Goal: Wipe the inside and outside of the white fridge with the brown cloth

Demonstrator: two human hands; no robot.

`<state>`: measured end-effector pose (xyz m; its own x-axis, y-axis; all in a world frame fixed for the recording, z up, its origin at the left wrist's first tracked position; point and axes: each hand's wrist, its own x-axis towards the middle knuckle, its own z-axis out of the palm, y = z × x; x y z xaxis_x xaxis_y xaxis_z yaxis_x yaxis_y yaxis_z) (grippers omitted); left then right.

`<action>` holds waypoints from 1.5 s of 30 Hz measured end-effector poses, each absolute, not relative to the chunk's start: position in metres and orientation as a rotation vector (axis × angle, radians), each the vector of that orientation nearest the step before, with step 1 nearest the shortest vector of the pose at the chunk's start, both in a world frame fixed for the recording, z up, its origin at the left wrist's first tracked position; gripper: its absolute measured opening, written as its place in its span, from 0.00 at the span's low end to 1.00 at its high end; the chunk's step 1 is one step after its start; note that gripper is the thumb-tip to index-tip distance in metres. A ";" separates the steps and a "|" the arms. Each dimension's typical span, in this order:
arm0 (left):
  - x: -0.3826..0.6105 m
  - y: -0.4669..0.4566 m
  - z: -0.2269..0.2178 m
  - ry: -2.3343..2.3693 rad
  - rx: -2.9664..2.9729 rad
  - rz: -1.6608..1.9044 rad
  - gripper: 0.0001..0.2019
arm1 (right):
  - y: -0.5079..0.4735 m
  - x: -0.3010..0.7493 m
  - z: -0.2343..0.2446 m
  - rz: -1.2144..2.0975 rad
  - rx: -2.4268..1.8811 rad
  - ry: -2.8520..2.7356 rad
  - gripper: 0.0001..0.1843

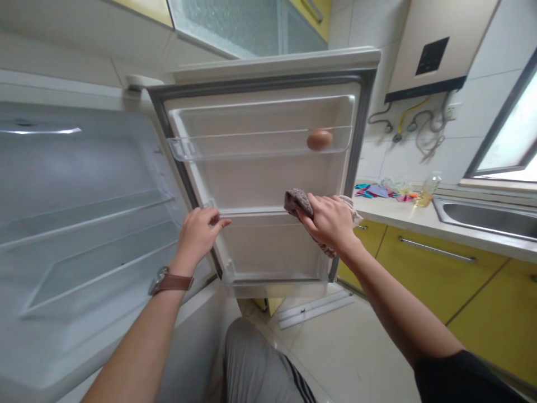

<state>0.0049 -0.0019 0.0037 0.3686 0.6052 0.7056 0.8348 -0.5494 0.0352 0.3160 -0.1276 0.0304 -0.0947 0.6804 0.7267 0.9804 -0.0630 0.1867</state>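
fridge door (268, 184): white liner, grey gasket round the edge
door shelves (260, 143): clear, colourless plastic
egg (319, 139): brown, plain
cloth (298, 202): mottled brown-grey weave, paler portion behind the right hand (331, 221)
watch (170, 281): brown strap, silver case, on the left hand's (199, 232) wrist
fridge interior (84, 224): white, clear shelves
base cabinets (440, 280): yellow fronts, silver handles
counter (403, 215): white
sink (490, 218): steel grey
bottle (428, 190): clear, yellow liquid
trousers (260, 364): grey, dark side stripes
sleeve (470, 375): black

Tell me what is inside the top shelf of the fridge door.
One egg sits at the right end of the top shelf, seen through its clear front rail. Nothing covers the shelf.
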 end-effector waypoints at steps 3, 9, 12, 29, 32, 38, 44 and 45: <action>0.004 -0.002 0.004 -1.261 -2.310 -0.996 0.18 | -0.128 0.303 0.033 -0.956 -1.797 -1.808 0.19; 0.006 -0.002 0.002 -1.281 -2.295 -0.997 0.18 | -0.116 0.270 0.033 -0.880 -1.760 -1.860 0.20; 0.008 -0.002 0.002 -1.298 -2.297 -0.986 0.16 | -0.106 0.247 0.032 -0.814 -1.740 -1.871 0.21; -0.003 0.017 -0.006 -1.325 -2.252 -1.024 0.10 | -0.068 0.174 0.025 -0.801 -1.504 -2.017 0.28; -0.001 0.014 -0.004 -1.283 -2.229 -1.018 0.12 | -0.072 0.184 0.025 -0.811 -1.506 -2.018 0.27; 0.004 0.007 0.000 -1.212 -2.256 -0.992 0.19 | -0.084 0.214 0.027 -0.836 -1.590 -2.007 0.28; 0.003 0.005 0.001 -1.185 -2.283 -0.995 0.19 | -0.102 0.250 0.030 -0.842 -1.687 -1.982 0.28; 0.003 0.005 0.001 -1.182 -2.285 -1.003 0.19 | -0.105 0.256 0.030 -0.847 -1.706 -1.976 0.28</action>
<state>0.0028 0.0047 0.0008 0.3924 0.5484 0.7384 0.8178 -0.5754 -0.0073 0.2565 -0.1047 0.0302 -0.1793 0.7409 0.6472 0.9797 0.0742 0.1864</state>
